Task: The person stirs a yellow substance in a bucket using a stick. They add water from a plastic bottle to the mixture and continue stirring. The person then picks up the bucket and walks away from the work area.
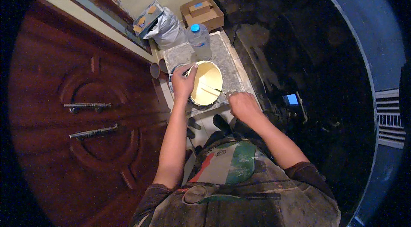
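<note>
A round bucket [212, 69] with a pale yellow inside stands on a speckled grey slab in front of me. My left hand [184, 83] is closed on its left rim, the thumb lying along the edge. Closed in a fist, my right hand [243, 106] is just outside the bucket's right side. From it a thin stick [219, 91], dark near the hand and pale farther on, reaches over the rim into the bucket. How deep its tip goes, I cannot tell. Behind the bucket is a clear plastic bottle [200, 43] with a blue cap.
A brown cardboard box [212, 16] and a stuffed white sack [167, 29] sit by the far wall. On the left are dark red wooden doors [51, 81] with metal handles. A glossy dark surface [291, 51] lies to the right. Small round containers [155, 71] stand left of the slab [231, 68].
</note>
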`<state>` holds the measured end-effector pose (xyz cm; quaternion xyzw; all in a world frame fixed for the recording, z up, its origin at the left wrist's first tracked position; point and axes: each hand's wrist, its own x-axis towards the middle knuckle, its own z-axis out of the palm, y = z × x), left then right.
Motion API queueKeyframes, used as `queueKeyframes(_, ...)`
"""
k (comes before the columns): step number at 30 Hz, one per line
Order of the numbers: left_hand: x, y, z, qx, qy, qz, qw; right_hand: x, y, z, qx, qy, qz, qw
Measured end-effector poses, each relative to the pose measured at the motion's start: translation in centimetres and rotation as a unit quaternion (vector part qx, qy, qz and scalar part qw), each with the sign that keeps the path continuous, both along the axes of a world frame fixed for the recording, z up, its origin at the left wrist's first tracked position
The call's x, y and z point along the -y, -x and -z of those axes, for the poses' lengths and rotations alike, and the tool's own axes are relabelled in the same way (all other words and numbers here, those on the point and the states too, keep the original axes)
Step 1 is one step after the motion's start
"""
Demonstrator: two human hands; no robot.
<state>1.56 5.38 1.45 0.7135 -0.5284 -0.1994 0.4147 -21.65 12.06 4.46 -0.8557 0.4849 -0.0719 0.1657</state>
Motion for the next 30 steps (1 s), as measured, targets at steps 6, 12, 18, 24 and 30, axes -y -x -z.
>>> queueKeyframes(6,-1.7,-0.8,-1.0,0.123,0.091,0.025,0.988,-2.9,0.3,5.2,-0.025,-0.123,-0.002,0.992)
queueKeyframes(12,-3.5,-1.3,-3.3,0.186,0.038,0.060,0.980,-4.4,2.0,8.2,0.191,-0.201,0.098,0.956)
queueKeyframes(18,-4.1,-3.4,-2.0,0.323,0.051,0.194,0.925,-6.4,3.1,12.7,0.183,-0.210,0.066,0.958)
queueKeyframes(24,-7.4,0.4,-4.9,0.316,0.026,0.238,0.918,-9.0,3.8,9.2,0.266,-0.147,0.082,0.949)
queueKeyframes(30,-11.4,1.6,-7.2,0.333,0.024,0.243,0.911,-12.1,6.5,3.9,0.254,-0.132,0.104,0.953)
